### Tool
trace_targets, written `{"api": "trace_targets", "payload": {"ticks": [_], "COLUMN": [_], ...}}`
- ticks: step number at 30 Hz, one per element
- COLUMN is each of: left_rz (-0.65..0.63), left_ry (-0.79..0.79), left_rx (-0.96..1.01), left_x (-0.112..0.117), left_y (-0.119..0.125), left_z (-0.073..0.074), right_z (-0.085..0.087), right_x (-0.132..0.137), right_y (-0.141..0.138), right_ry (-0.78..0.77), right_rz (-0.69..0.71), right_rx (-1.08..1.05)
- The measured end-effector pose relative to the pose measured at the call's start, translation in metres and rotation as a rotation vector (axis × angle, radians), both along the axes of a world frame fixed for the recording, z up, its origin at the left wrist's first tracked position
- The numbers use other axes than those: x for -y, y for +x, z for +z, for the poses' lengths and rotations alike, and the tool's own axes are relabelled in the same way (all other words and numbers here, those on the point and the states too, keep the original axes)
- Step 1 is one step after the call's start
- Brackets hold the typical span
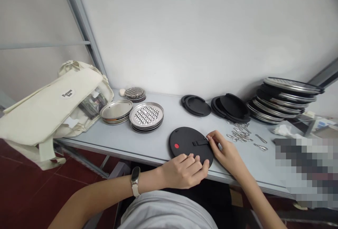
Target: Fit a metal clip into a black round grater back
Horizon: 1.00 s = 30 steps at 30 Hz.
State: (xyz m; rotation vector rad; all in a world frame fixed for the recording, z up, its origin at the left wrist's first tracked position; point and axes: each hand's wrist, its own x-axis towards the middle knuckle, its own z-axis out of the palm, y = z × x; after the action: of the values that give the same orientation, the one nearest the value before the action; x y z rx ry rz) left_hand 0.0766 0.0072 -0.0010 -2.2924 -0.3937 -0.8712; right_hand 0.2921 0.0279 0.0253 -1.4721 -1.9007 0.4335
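A round black disc (182, 144) with a red dot lies at the table's front edge. Across its right part runs a short black strap (200, 142). My left hand (186, 171) wraps its fingers over the disc's near edge and holds it. At the strap's outer end, my right hand (223, 151) pinches a small metal clip (206, 138) between thumb and forefinger; most of the clip is hidden by the fingers. Just right of that hand lies a pile of silver metal clips (239, 133), with two loose clips (261, 142) beside it.
Round metal graters (146, 114) and plain metal discs (116, 109) are stacked at left, with smaller graters (135, 93) behind. Black discs (196, 106) and black holders (232, 107) lie at the back. A tall leaning stack (280, 102) stands right. A cream bag (52, 106) overhangs the left end.
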Motion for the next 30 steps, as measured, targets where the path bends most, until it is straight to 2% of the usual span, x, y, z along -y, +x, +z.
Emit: {"api": "trace_targets", "payload": {"ticks": [19,26,30], "left_rz": [-0.002,-0.010,0.015], "left_ry": [0.002,0.015,0.019], "left_rx": [0.005,0.005,-0.037], "left_x": [0.0007,0.0004,0.0003], "left_y": [0.0008,0.0002,-0.0006], "left_z": [0.0007,-0.0002,-0.0020], "right_z": [0.0046,0.0043,0.0027], "right_x": [0.0019,0.0021,0.0021], "right_y": [-0.0032,-0.0022,-0.0020], "right_ry": [-0.093,-0.076,-0.005], "right_rz": [0.020,0.017,0.011], "right_rx": [0.021,0.045,0.077]}}
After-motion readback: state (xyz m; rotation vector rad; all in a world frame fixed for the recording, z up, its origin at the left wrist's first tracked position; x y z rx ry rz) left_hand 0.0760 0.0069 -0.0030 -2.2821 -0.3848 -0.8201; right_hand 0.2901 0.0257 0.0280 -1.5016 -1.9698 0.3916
